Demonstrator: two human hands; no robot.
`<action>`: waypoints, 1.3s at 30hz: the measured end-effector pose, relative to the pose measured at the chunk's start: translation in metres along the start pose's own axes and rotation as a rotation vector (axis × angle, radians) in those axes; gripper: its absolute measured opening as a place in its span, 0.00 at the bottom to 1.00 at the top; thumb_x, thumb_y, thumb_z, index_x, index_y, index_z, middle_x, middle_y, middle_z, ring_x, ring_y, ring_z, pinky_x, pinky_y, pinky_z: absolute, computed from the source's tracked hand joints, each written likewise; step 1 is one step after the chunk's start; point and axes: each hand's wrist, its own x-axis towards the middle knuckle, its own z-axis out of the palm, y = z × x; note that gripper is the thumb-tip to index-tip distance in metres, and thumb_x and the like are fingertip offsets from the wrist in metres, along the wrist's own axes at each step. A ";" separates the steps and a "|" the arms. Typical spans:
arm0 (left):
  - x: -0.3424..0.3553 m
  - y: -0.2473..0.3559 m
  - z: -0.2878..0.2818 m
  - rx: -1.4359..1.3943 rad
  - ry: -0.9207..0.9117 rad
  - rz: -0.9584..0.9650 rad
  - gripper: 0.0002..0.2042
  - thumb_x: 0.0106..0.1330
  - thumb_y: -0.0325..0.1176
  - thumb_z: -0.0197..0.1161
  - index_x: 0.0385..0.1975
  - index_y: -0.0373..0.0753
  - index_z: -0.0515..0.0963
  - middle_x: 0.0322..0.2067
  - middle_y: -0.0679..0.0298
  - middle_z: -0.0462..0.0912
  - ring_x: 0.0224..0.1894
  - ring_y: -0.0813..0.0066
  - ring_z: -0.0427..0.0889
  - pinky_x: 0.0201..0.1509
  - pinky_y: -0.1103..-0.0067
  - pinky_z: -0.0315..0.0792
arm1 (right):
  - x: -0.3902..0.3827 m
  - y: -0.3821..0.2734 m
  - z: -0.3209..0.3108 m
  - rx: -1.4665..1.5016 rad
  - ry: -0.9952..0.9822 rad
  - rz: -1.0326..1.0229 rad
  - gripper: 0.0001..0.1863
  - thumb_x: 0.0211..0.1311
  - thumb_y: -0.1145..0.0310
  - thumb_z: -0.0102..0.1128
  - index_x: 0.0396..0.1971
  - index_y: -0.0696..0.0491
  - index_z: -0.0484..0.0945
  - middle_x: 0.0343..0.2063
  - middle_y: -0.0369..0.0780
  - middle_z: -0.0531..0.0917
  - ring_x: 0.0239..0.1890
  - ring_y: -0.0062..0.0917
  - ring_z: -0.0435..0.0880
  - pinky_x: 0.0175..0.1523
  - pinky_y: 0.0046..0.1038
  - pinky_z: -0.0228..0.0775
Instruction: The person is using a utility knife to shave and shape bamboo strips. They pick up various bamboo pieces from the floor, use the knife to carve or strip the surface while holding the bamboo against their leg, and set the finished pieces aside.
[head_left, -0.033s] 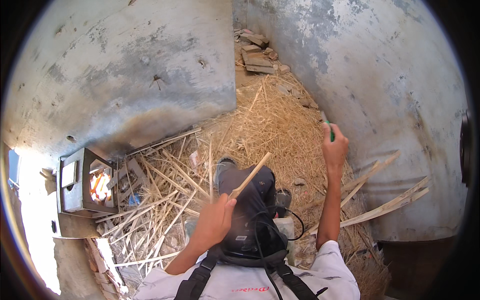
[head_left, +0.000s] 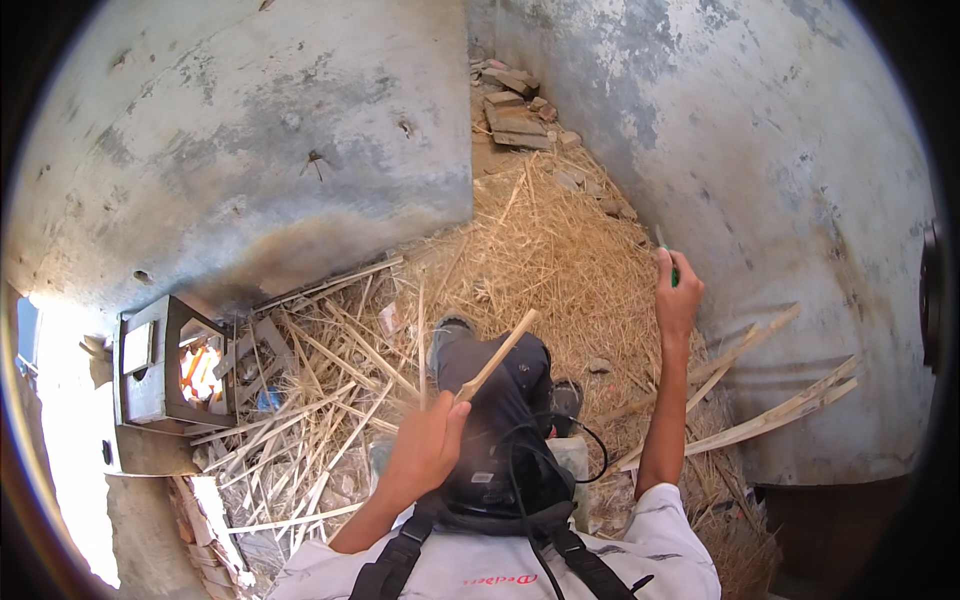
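Note:
My left hand [head_left: 425,450] is closed on a short pale split wood stick [head_left: 500,355], which slants up and right above my dark-clothed legs [head_left: 515,390]. Out to the right, beside the weathered wall, my raised right hand [head_left: 676,300] grips a green-handled knife [head_left: 675,273] with its thin blade pointing up, apart from the stick. A black bag with cables [head_left: 490,470] lies at my lap between my arms.
Straw shavings [head_left: 530,240] cover the floor ahead, with broken bricks [head_left: 515,125] at the back. Long pale strips [head_left: 330,430] pile at left beside a small box-like frame [head_left: 145,390]. More strips [head_left: 750,420] lean at right. Grey walls [head_left: 280,120] enclose the space.
My right hand with the knife has shifted slightly to the right. My left hand and the stick have barely moved.

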 end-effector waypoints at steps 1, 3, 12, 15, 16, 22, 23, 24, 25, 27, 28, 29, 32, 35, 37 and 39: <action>0.001 -0.007 0.003 -0.022 0.038 -0.021 0.17 0.82 0.45 0.49 0.38 0.36 0.70 0.22 0.42 0.78 0.29 0.33 0.78 0.31 0.50 0.67 | -0.003 0.006 0.004 0.089 0.037 -0.088 0.20 0.78 0.54 0.55 0.37 0.56 0.84 0.20 0.37 0.78 0.21 0.21 0.74 0.26 0.30 0.62; 0.000 -0.010 0.007 -0.081 0.068 -0.067 0.17 0.81 0.45 0.51 0.38 0.36 0.70 0.22 0.43 0.78 0.29 0.34 0.79 0.31 0.52 0.66 | -0.026 -0.002 0.004 0.198 -0.043 -0.183 0.20 0.79 0.55 0.53 0.37 0.57 0.82 0.18 0.35 0.74 0.22 0.18 0.71 0.26 0.28 0.59; 0.023 0.020 -0.002 -0.191 0.040 -0.062 0.19 0.82 0.44 0.51 0.36 0.33 0.73 0.20 0.47 0.74 0.24 0.46 0.75 0.30 0.62 0.65 | -0.117 -0.081 0.019 0.361 -0.334 -0.579 0.17 0.66 0.52 0.70 0.39 0.52 0.84 0.27 0.39 0.86 0.25 0.34 0.87 0.29 0.33 0.76; 0.021 0.019 0.002 -0.210 0.023 -0.017 0.19 0.83 0.44 0.46 0.38 0.33 0.73 0.21 0.44 0.76 0.26 0.41 0.76 0.31 0.57 0.65 | -0.122 -0.086 0.020 0.314 -0.350 -0.630 0.17 0.65 0.52 0.72 0.39 0.51 0.84 0.26 0.36 0.86 0.23 0.32 0.86 0.27 0.31 0.75; 0.021 0.023 0.001 -0.211 0.015 -0.002 0.19 0.84 0.45 0.45 0.39 0.34 0.72 0.22 0.42 0.76 0.27 0.36 0.77 0.31 0.54 0.65 | -0.122 -0.087 0.020 0.311 -0.350 -0.643 0.16 0.65 0.52 0.71 0.39 0.50 0.85 0.26 0.36 0.85 0.22 0.31 0.85 0.26 0.31 0.74; 0.023 0.027 0.005 -0.121 0.058 0.005 0.19 0.84 0.45 0.44 0.39 0.35 0.71 0.22 0.38 0.78 0.29 0.31 0.78 0.33 0.47 0.66 | -0.125 -0.095 0.018 0.242 -0.341 -0.639 0.15 0.65 0.52 0.71 0.39 0.49 0.85 0.25 0.35 0.85 0.21 0.31 0.85 0.25 0.31 0.73; 0.023 0.024 0.007 -0.102 0.079 0.013 0.18 0.84 0.45 0.44 0.39 0.35 0.71 0.22 0.38 0.78 0.29 0.31 0.78 0.33 0.47 0.66 | -0.124 -0.097 0.018 0.228 -0.344 -0.633 0.15 0.65 0.52 0.71 0.38 0.49 0.85 0.26 0.35 0.85 0.22 0.31 0.85 0.25 0.31 0.73; 0.024 0.021 0.009 -0.082 0.081 0.013 0.18 0.84 0.44 0.44 0.39 0.35 0.71 0.22 0.38 0.78 0.29 0.31 0.78 0.32 0.47 0.66 | -0.124 -0.098 0.017 0.225 -0.344 -0.632 0.15 0.64 0.53 0.71 0.38 0.49 0.85 0.26 0.35 0.85 0.22 0.31 0.85 0.25 0.31 0.73; 0.024 0.018 0.012 -0.064 0.081 0.013 0.18 0.84 0.44 0.44 0.39 0.35 0.71 0.22 0.38 0.78 0.28 0.31 0.79 0.32 0.47 0.67 | -0.123 -0.099 0.016 0.220 -0.345 -0.629 0.15 0.64 0.53 0.72 0.38 0.49 0.85 0.26 0.36 0.86 0.22 0.31 0.86 0.25 0.31 0.74; 0.024 0.015 0.013 -0.034 0.074 0.009 0.17 0.84 0.44 0.44 0.39 0.35 0.71 0.22 0.38 0.78 0.28 0.31 0.79 0.32 0.46 0.67 | -0.121 -0.097 0.017 0.230 -0.317 -0.618 0.14 0.65 0.53 0.71 0.37 0.49 0.85 0.26 0.37 0.86 0.23 0.33 0.86 0.25 0.32 0.74; 0.024 0.015 0.013 -0.021 0.065 0.007 0.17 0.84 0.43 0.44 0.39 0.35 0.71 0.21 0.38 0.78 0.28 0.31 0.79 0.32 0.46 0.67 | -0.119 -0.091 0.021 0.243 -0.286 -0.608 0.14 0.66 0.53 0.70 0.37 0.49 0.85 0.26 0.38 0.86 0.23 0.34 0.87 0.26 0.33 0.74; 0.024 0.013 0.012 -0.005 0.058 0.001 0.17 0.84 0.43 0.44 0.39 0.35 0.70 0.21 0.39 0.78 0.28 0.31 0.79 0.32 0.46 0.67 | -0.116 -0.085 0.027 0.261 -0.257 -0.598 0.14 0.66 0.53 0.70 0.37 0.49 0.85 0.25 0.38 0.86 0.24 0.35 0.87 0.26 0.33 0.74; 0.004 0.015 0.005 -0.037 0.019 -0.034 0.17 0.83 0.44 0.45 0.40 0.36 0.70 0.22 0.38 0.78 0.29 0.30 0.79 0.32 0.46 0.67 | -0.053 -0.040 0.021 -0.058 -0.231 -0.191 0.16 0.73 0.53 0.63 0.39 0.53 0.86 0.23 0.41 0.84 0.19 0.31 0.81 0.25 0.35 0.68; -0.010 0.009 0.007 -0.062 -0.030 -0.054 0.18 0.82 0.46 0.48 0.40 0.36 0.71 0.22 0.39 0.78 0.30 0.30 0.79 0.33 0.47 0.66 | -0.026 0.004 0.006 0.120 0.016 -0.132 0.18 0.78 0.55 0.56 0.37 0.55 0.84 0.19 0.40 0.79 0.19 0.21 0.73 0.24 0.32 0.61; -0.001 0.001 0.008 -0.091 0.028 -0.102 0.18 0.81 0.47 0.50 0.39 0.36 0.71 0.22 0.39 0.78 0.30 0.31 0.79 0.33 0.48 0.66 | -0.042 -0.001 0.006 0.196 -0.102 -0.197 0.18 0.77 0.54 0.57 0.38 0.55 0.84 0.18 0.40 0.78 0.17 0.24 0.75 0.23 0.31 0.63; 0.007 -0.002 0.005 -0.117 0.089 -0.125 0.19 0.80 0.48 0.53 0.37 0.36 0.72 0.21 0.41 0.77 0.29 0.33 0.78 0.32 0.50 0.66 | -0.064 -0.029 0.007 0.292 -0.214 -0.292 0.17 0.75 0.55 0.60 0.39 0.55 0.84 0.19 0.41 0.79 0.18 0.26 0.77 0.24 0.30 0.66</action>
